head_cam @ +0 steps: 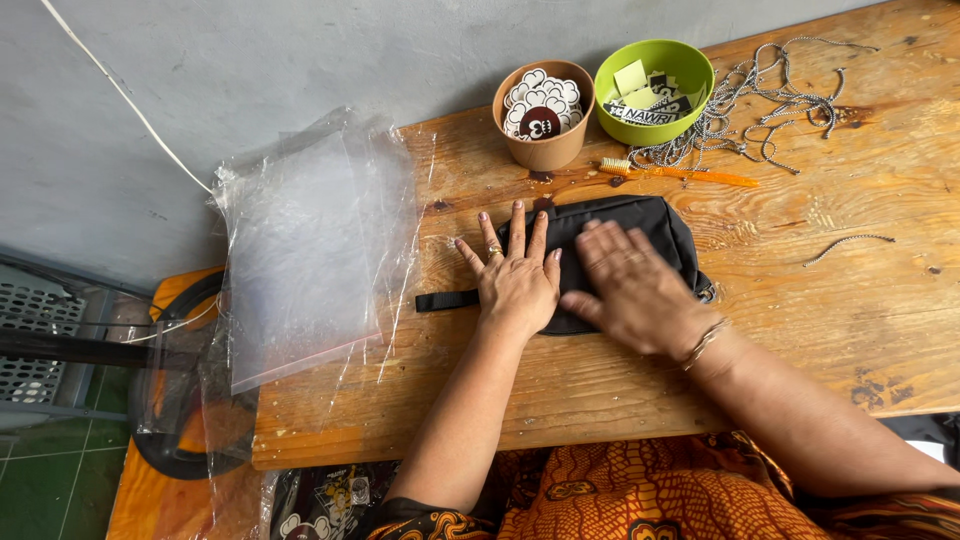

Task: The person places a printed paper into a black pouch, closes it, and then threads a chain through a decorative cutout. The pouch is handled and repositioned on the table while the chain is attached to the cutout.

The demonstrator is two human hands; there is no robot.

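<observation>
1. Black fabric makes up the pouch [640,225], which is lying flat on the wooden bench [800,320], near its middle, with a black strap [447,300] sticking out to the left.
2. The left hand [517,285] is pressing down on the pouch's left end, its fingers [517,225] spread flat and released, gripping nothing.
3. The right hand [635,290] is lying flat across the middle of the pouch, fingers straight and released too; it is looking slightly blurred.
4. Just behind the pouch, an orange toothbrush [680,173] is lying on the bench.
5. Behind that, a brown paper cup [545,150] is holding round white and dark stickers [540,105].
6. Touching it on the right, a green bowl [690,70] is holding printed cards, black and pale yellow.
7. Beside the bowl, a tangle of metal ball chains [760,110] is spreading across the bench, and one single chain [845,245] is lying apart, right of the pouch.
8. At the left end, clear plastic bags [310,250] are lying in a stack, overhanging the bench edge.
</observation>
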